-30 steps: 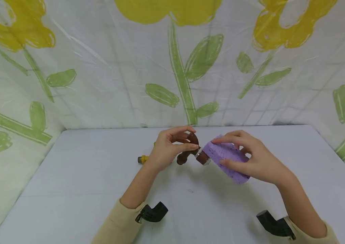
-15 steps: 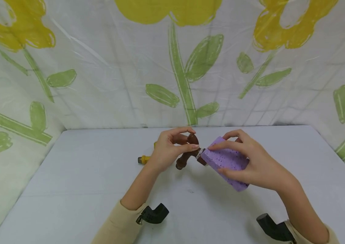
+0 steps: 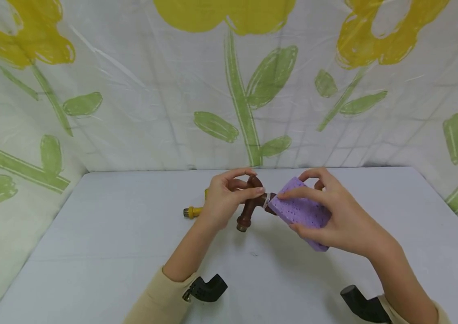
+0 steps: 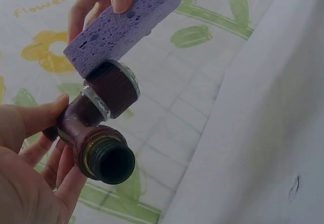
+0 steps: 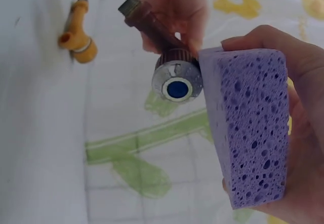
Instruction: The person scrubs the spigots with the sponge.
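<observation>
In the head view my left hand (image 3: pixel 225 198) pinches a brown angle valve (image 3: pixel 246 215) above the table, between thumb and fingers. Its threaded open end (image 4: pixel 114 163) faces the left wrist camera. The valve's ribbed knob (image 4: pixel 115 89) has a silver cap with a blue dot (image 5: pixel 177 89), seen in the right wrist view. My right hand (image 3: pixel 344 216) grips a purple porous sponge (image 3: pixel 301 211), thumb on one side and fingers on the other. One edge of the sponge presses against the side of the knob, hiding part of it in the head view.
A yellow valve (image 5: pixel 77 36) of similar shape lies on the white table (image 3: pixel 103 270), partly hidden behind my left hand in the head view. A sheet printed with flowers (image 3: pixel 151 103) stands behind the table. Black wrist cameras (image 3: pixel 210 288) sit at both cuffs.
The brown valve has turned in my left hand, its threaded end swinging down toward me. The sponge has shifted and tilted along the knob, with my right fingers spread differently over it.
</observation>
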`<state>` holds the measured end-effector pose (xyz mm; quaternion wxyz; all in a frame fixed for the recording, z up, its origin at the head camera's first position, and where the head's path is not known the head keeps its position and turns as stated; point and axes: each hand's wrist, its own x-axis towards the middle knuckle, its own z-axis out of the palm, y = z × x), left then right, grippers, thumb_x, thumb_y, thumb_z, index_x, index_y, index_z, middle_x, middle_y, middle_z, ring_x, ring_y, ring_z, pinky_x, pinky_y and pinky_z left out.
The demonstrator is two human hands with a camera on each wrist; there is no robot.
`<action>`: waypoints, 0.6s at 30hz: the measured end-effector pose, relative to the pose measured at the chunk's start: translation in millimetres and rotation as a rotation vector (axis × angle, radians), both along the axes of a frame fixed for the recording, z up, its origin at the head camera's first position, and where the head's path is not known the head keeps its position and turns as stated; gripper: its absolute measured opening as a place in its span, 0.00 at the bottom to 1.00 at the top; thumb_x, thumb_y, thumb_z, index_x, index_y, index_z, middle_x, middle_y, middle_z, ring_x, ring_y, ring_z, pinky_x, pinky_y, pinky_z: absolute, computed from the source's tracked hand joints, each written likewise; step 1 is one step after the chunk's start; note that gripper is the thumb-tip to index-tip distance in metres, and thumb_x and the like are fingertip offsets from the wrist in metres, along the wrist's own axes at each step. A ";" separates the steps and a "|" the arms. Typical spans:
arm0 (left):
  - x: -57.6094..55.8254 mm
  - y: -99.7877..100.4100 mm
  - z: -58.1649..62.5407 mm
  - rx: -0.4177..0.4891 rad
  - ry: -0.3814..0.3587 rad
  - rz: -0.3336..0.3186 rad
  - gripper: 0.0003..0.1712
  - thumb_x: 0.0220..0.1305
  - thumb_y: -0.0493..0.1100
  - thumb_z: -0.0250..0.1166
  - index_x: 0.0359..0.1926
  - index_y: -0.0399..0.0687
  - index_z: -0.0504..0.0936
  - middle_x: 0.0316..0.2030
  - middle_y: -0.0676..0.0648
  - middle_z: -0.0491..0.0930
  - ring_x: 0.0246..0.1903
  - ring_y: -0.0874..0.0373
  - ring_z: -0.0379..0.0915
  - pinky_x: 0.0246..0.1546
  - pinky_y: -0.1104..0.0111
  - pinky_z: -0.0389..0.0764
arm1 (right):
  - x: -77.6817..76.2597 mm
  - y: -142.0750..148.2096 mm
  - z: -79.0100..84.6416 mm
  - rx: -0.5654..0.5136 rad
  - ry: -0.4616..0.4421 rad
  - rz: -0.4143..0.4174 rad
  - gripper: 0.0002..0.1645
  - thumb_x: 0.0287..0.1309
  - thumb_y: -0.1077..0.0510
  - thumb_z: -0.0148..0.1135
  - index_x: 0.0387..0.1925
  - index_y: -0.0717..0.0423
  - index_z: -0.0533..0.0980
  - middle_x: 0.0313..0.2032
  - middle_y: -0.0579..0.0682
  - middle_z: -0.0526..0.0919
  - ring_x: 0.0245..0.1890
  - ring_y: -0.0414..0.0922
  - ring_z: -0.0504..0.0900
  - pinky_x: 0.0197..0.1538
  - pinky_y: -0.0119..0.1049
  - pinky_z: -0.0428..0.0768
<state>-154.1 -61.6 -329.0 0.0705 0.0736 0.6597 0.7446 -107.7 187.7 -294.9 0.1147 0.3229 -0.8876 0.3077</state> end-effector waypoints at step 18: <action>-1.2 1.9 -1.5 0.136 -0.190 0.077 0.14 0.65 0.31 0.73 0.49 0.42 0.81 0.26 0.50 0.86 0.24 0.60 0.84 0.32 0.69 0.88 | -0.5 -4.7 -2.8 0.022 0.171 0.004 0.37 0.39 0.61 0.86 0.53 0.32 0.85 0.60 0.54 0.71 0.48 0.45 0.64 0.36 0.37 0.74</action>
